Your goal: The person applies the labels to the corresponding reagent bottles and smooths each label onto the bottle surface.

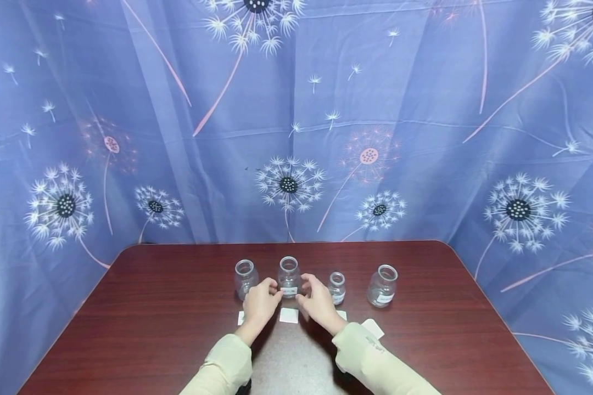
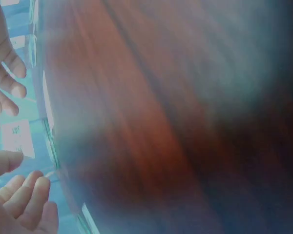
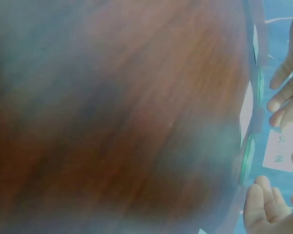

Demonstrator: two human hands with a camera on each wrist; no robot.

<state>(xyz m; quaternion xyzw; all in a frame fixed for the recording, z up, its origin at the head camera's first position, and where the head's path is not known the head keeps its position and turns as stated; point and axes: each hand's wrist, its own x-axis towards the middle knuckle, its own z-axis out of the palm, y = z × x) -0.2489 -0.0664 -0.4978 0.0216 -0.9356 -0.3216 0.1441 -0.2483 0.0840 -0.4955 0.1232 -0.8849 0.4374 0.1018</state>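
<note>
A clear glass jar [image 1: 289, 277] with a white label [image 1: 289, 291] stands upright between the two hands. On its left side is the left hand [image 1: 261, 303], fingers loosely bent and holding nothing. The right hand [image 1: 319, 302] flanks the jar from the other side, its fingers likewise relaxed and empty. Gaps show between the fingertips and the glass in the head view. Both wrist views catch the printed label between the hands, shown as a label [image 2: 18, 139] in the left one and a label [image 3: 279, 150] in the right one. Just in front of the jar lies a white paper piece [image 1: 289, 315].
Another glass jar [image 1: 245, 274] stands to the left, partly behind the left hand. A small labelled jar [image 1: 336, 285] and a larger labelled jar [image 1: 382, 286] are on the right. More white paper [image 1: 373, 328] lies by the right sleeve. A dandelion-patterned curtain [image 1: 291, 142] hangs behind the brown table [image 1: 178, 307].
</note>
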